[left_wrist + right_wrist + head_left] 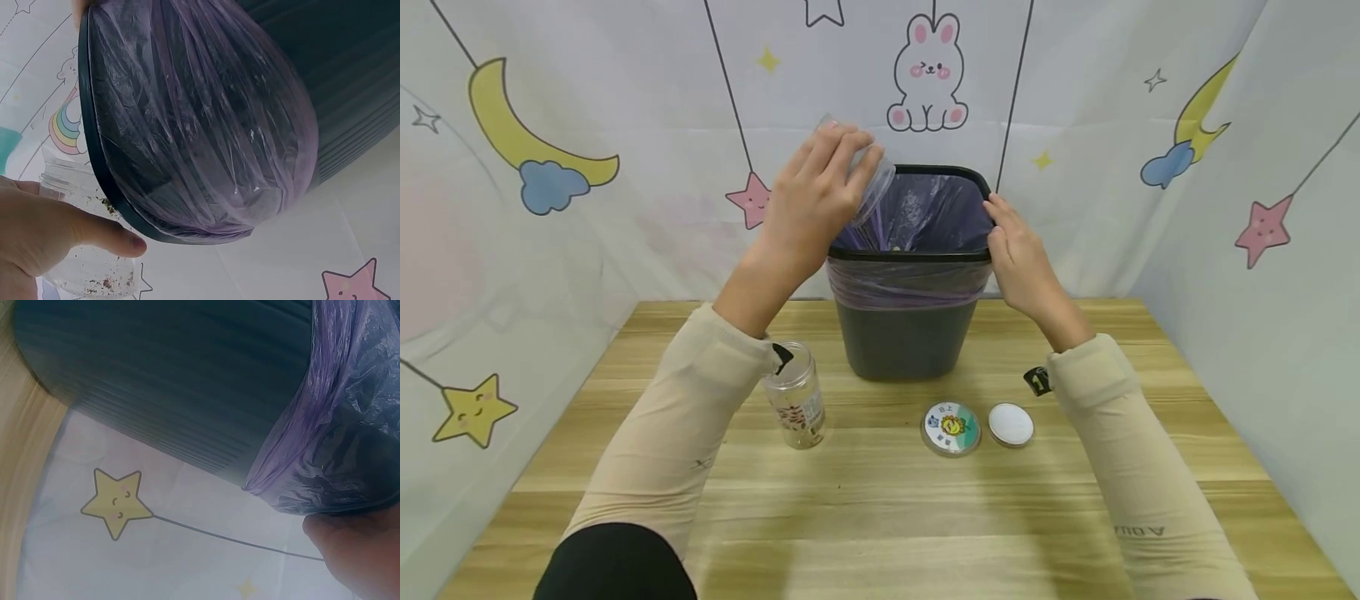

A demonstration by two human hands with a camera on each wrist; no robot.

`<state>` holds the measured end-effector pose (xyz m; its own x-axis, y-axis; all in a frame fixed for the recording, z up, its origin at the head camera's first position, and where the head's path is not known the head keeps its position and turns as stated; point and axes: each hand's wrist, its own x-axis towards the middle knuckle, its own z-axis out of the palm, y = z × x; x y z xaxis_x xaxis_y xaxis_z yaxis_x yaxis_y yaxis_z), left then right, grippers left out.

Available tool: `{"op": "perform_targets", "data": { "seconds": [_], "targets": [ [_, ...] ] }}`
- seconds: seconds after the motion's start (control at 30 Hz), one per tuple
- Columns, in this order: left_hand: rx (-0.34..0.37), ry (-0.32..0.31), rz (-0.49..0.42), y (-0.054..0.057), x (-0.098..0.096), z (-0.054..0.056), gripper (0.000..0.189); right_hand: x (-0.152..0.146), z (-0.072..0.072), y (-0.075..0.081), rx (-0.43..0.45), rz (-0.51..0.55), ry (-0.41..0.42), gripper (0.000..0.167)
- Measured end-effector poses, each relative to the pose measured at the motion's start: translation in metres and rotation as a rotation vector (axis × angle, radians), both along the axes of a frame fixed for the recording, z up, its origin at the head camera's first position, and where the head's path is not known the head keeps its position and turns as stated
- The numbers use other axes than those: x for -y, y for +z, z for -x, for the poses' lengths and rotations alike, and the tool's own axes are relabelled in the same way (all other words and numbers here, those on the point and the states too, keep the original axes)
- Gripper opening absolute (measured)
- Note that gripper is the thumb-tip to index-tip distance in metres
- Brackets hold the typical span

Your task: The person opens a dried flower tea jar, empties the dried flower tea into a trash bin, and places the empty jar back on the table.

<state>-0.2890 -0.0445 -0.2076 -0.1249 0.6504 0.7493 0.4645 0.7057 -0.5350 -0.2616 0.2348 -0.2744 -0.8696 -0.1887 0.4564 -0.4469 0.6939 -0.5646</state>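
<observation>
My left hand grips a clear plastic jar, tilted with its mouth over the left side of a dark trash bin. In the left wrist view, dark flakes cling inside the jar, close to the bin's rim. A purple liner bag lines the bin and folds over its outside. My right hand holds the bin's right rim, thumb outside; its fingers are partly hidden there in the right wrist view.
A second clear jar, uncapped with some bits at its bottom, stands on the wooden table left of the bin. Before the bin lie a round lid with a sunflower picture and a smaller white lid. A printed curtain hangs behind.
</observation>
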Motion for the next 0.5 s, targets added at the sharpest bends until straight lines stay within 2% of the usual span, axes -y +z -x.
{"op": "perform_targets", "data": {
  "seconds": [0.27, 0.5],
  "targets": [
    [-0.023, -0.033, 0.032, -0.0009, -0.0013, -0.003, 0.041, 0.001, 0.0011, 0.0001, 0.005, 0.004, -0.004, 0.055],
    [-0.021, -0.021, 0.075, -0.0024, 0.0006, -0.0058, 0.04, 0.0014, 0.0023, -0.0009, 0.008, 0.004, -0.002, 0.054]
  ]
}}
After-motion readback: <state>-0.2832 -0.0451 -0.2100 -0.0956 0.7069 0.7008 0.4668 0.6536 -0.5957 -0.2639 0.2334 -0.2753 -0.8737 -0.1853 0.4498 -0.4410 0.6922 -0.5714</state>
